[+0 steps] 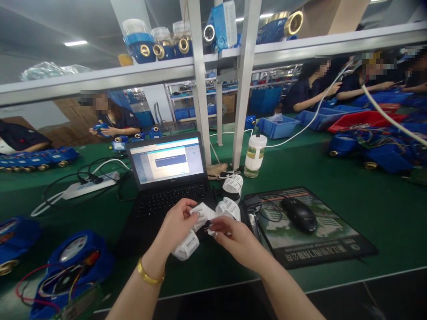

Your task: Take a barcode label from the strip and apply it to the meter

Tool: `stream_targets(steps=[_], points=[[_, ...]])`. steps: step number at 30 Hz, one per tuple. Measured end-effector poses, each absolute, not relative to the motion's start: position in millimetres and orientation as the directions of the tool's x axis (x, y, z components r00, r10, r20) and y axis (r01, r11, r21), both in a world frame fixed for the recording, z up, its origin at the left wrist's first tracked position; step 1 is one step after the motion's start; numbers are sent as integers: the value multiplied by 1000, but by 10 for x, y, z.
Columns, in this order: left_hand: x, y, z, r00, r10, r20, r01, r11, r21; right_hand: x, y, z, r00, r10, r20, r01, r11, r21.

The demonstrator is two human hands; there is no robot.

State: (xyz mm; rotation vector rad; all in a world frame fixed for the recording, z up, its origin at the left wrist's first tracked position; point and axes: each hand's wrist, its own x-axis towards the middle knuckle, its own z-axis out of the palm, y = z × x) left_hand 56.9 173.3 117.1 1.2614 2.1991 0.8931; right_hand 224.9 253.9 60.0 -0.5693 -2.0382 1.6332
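Lower centre of the frame, the left hand (180,222) pinches a curling barcode strip (203,214), the right hand (235,238) at its edge (grip unclear) — handling looks under way, printed labels (191,243) remaining.

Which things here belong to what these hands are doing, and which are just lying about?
Apparently in use:
white label strip, handled by left hand and right hand

Apparently just lying about:
black mouse
mouse pad
bottle
blue device with loose wires
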Motion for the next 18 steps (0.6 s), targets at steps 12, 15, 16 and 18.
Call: stream_targets(steps=[12,15,16,18], points=[[561,1670,1173,-576,817,9,505,348,790,2071,2509,390,-699,692,178,49,295,-954],[598,1558,1114,-586,804,105,669,406,623,2082,2515,354,-687,704,180,88,326,-941],[629,1524,1083,-564,815,132,736,424,528,2071,2512,350,-683,706,187,80,326,-942],[694,1472,1009,-513,842,168,836,445,322,2020,2508,353,-692,693,203,20,300,-954]])
